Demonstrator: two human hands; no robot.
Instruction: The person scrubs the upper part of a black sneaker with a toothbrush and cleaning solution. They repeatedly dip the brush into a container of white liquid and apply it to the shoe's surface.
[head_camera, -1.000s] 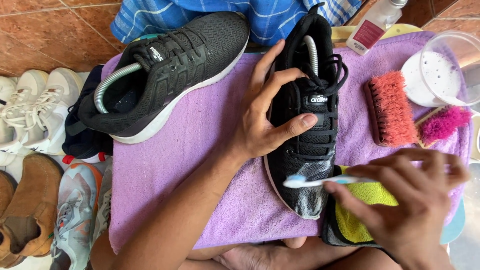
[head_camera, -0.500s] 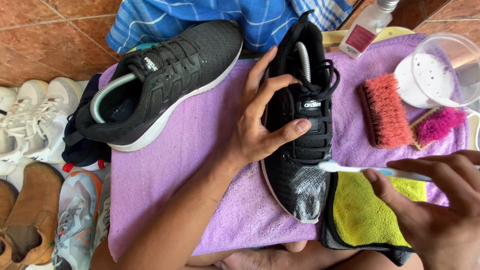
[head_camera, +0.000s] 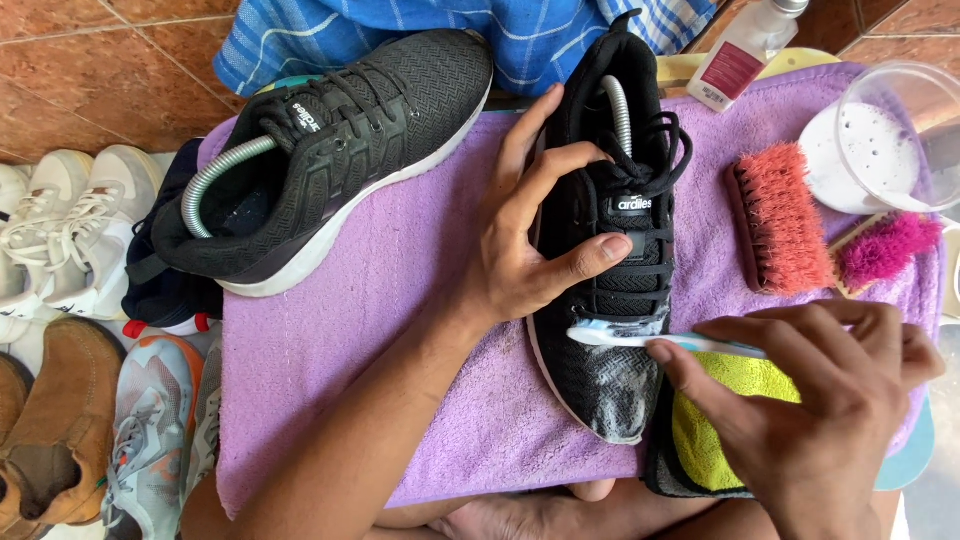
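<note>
Since the earlier frames, the right hand (head_camera: 820, 420) has come back in toward the toe, and the toothbrush (head_camera: 650, 338) head, which half a second ago sat off the shoe's right edge, now lies across the foamy vamp just below the laces.

Largest in view is the purple towel (head_camera: 400, 330), spread under everything, with a blue checked cloth (head_camera: 500, 35) at its far edge and terracotta floor tiles (head_camera: 100, 70) beyond. On the towel's left part lies a second black sneaker (head_camera: 330, 150) on its side, white sole toward the person, a grey shoe tree showing in its opening. The black sneaker being cleaned (head_camera: 615, 260) stands on its sole right of centre, toe pointing at the person and wet with white foam. Other shoes (head_camera: 70, 300) crowd the floor at the left: white, brown and grey pairs.

The left hand (head_camera: 540, 230) wraps the sneaker's left side, its grip clenched on the shoe with the thumb pressed on the tongue and fingers over the collar. The right hand's grip pinches the toothbrush handle between thumb and fingertips.

At the right sit a clear tub of white foam (head_camera: 880, 140), a coral scrub brush (head_camera: 785, 220) lying bristles up, a small pink brush (head_camera: 885, 250) just beside it, a yellow cloth (head_camera: 715, 420) under the right hand, and a small bottle (head_camera: 740, 55) at the top edge.
</note>
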